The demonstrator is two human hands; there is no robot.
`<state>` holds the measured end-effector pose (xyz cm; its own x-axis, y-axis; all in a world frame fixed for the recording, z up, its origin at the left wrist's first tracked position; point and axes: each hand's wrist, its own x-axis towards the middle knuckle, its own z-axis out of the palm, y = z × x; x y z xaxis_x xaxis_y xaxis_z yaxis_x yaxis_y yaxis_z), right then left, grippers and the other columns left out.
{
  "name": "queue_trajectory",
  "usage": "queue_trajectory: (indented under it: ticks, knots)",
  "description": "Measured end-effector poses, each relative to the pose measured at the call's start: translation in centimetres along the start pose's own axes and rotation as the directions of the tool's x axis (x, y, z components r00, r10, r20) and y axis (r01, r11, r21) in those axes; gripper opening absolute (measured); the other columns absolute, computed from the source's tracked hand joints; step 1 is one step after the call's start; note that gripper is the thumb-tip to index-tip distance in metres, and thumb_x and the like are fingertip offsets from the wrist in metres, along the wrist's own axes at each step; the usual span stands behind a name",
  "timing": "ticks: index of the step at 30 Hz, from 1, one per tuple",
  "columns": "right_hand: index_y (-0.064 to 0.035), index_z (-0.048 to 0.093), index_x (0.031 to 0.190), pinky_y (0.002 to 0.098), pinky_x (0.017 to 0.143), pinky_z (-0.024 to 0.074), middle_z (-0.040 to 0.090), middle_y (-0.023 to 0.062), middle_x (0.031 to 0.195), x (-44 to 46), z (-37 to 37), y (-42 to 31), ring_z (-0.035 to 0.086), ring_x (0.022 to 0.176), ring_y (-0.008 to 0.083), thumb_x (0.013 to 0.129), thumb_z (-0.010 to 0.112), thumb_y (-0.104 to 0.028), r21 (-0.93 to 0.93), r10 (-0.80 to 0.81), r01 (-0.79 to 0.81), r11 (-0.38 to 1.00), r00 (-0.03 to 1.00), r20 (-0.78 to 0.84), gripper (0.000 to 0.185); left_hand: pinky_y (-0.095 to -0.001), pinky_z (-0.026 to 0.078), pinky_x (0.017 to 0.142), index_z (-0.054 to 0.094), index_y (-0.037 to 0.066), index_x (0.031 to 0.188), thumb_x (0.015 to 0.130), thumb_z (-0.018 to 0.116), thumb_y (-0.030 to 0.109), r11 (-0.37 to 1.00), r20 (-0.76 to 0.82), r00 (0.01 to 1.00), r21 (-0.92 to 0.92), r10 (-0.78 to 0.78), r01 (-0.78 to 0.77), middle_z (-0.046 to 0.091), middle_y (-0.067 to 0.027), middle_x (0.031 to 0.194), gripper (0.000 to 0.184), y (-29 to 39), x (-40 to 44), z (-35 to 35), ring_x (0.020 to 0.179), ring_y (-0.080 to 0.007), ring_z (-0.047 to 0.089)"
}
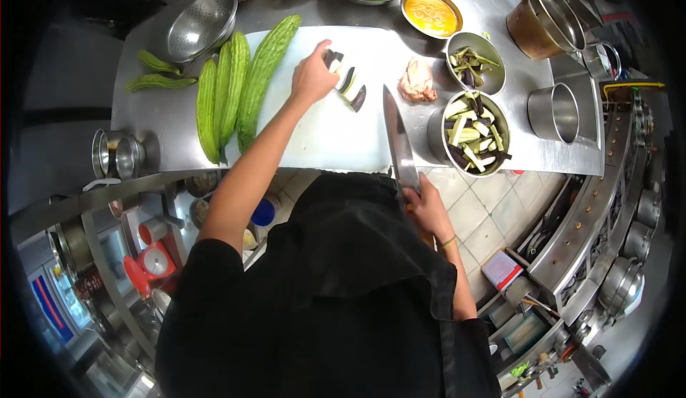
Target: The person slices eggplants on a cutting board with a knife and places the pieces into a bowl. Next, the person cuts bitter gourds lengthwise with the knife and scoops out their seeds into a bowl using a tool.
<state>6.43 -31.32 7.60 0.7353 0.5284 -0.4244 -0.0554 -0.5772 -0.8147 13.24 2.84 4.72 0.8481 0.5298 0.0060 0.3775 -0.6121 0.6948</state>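
Note:
On the white cutting board (336, 137), my left hand (313, 78) is closed around cut eggplant pieces at the board's far side. More eggplant pieces (350, 87) with dark skin and pale flesh lie just to the right of its fingers. My right hand (430, 211) grips a large kitchen knife (401, 139) by the handle at the near edge of the table. The blade points away from me, over the board's right edge. Right of the knife stands a steel pot (441, 141) filled with cut eggplant sticks (471, 130).
Long bumpy green gourds (229, 83) lie along the board's left side. A bowl of eggplant trimmings (468, 68), a pale pinkish lump (418, 81) and a bowl of orange liquid (431, 14) sit at right. Colanders (204, 26) and an upright pot (554, 112) stand farther out.

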Motion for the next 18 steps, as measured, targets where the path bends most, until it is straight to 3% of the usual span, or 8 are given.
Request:
queue_trajectory:
  ticks: [2,3,7,10,14,16,17,18]
  knots:
    - [0.0051,0.046,0.107,0.0384,0.057,0.0487,0.062,0.0199,0.071,1.8,0.8,2.4,0.064,0.059,0.0304,0.089,0.054,-0.005,-0.008,-0.009,0.009,1.0,1.0,0.024,0.022,-0.0386,0.05,0.082,0.054,0.012,0.125,0.07,0.073,0.015,0.995,0.166,0.981,-0.008,0.104,-0.104,0.067,-0.0208,0.097,0.057,-2.1,2.4,2.8,0.092,-0.0319,0.066]
    - [0.0044,0.046,0.106,0.039,0.057,0.0488,0.062,0.02,0.07,2.7,0.9,3.1,0.064,0.059,0.0308,0.089,0.054,-0.005,-0.02,-0.01,0.011,1.0,0.999,0.051,0.02,-0.0375,0.048,0.089,0.057,0.01,0.122,0.069,0.076,0.023,0.995,0.354,0.935,0.09,0.004,-0.038,0.061,-0.0201,0.11,0.058,-2.5,3.2,3.7,0.1,-0.0322,0.061]
    - [0.0053,0.043,0.107,0.0395,0.051,0.0472,0.059,0.0207,0.063,5.4,1.5,0.5,0.062,0.052,0.0308,0.09,0.052,-0.005,0.159,0.087,-0.117,0.98,0.979,0.187,0.022,-0.0393,0.045,0.096,0.054,0.011,0.128,0.065,0.081,0.027,0.953,0.297,0.955,0.287,0.006,-0.095,0.047,-0.0148,0.12,0.071,2.2,-2.0,3.8,0.107,-0.037,0.052]
    - [0.0072,0.041,0.106,0.0397,0.048,0.0465,0.059,0.0209,0.062,7.3,2.8,-0.5,0.06,0.05,0.0319,0.09,0.053,-0.005,0.136,0.048,-0.068,0.988,0.988,0.144,0.023,-0.0436,0.047,0.091,0.053,0.015,0.128,0.064,0.083,0.024,0.977,0.204,0.979,0.209,-0.001,-0.043,0.049,-0.0146,0.119,0.071,2.5,-3.6,5.0,0.109,-0.0357,0.051]
    - [0.0074,0.042,0.103,0.0449,0.051,0.0469,0.06,0.0241,0.064,8.1,3.6,-0.9,0.061,0.054,0.037,0.089,0.052,-0.004,0.1,-0.012,0.001,0.995,0.994,0.109,0.021,-0.0392,0.047,0.09,0.051,0.006,0.129,0.067,0.081,0.013,0.998,0.139,0.99,0.064,0.011,-0.021,0.053,-0.0144,0.113,0.069,3.2,-5.0,5.4,0.105,-0.0312,0.056]
    - [0.0014,0.037,0.097,0.0415,0.044,0.0433,0.056,0.0202,0.058,7.7,3.8,-0.5,0.057,0.045,0.032,0.091,0.053,-0.004,-0.061,-0.2,0.199,0.978,0.979,-0.023,0.018,-0.0352,0.048,0.09,0.051,0.001,0.127,0.067,0.079,0.007,0.971,0.068,0.997,-0.238,0.027,-0.01,0.053,-0.013,0.113,0.067,3.9,-5.6,5.0,0.106,-0.0286,0.056]
    - [0.0014,0.037,0.097,0.0415,0.044,0.0433,0.056,0.0202,0.058,7.0,3.3,-0.6,0.057,0.045,0.032,0.091,0.053,-0.004,-0.064,-0.188,0.185,0.981,0.981,-0.051,0.018,-0.0326,0.047,0.09,0.049,-0.001,0.127,0.068,0.076,0.001,0.967,0.053,0.996,-0.249,0.073,-0.057,0.052,-0.012,0.114,0.065,4.6,-5.9,4.8,0.107,-0.0249,0.056]
    - [0.0036,0.04,0.101,0.0489,0.05,0.043,0.057,0.0242,0.061,5.4,2.2,-1.8,0.057,0.054,0.0393,0.09,0.052,-0.004,-0.165,-0.215,0.194,0.967,0.969,-0.122,0.019,-0.0326,0.047,0.09,0.049,-0.001,0.127,0.068,0.076,0.001,0.962,0.074,0.993,-0.265,0.095,-0.072,0.052,-0.012,0.114,0.065,6.3,-6.1,4.6,0.107,-0.0249,0.056]
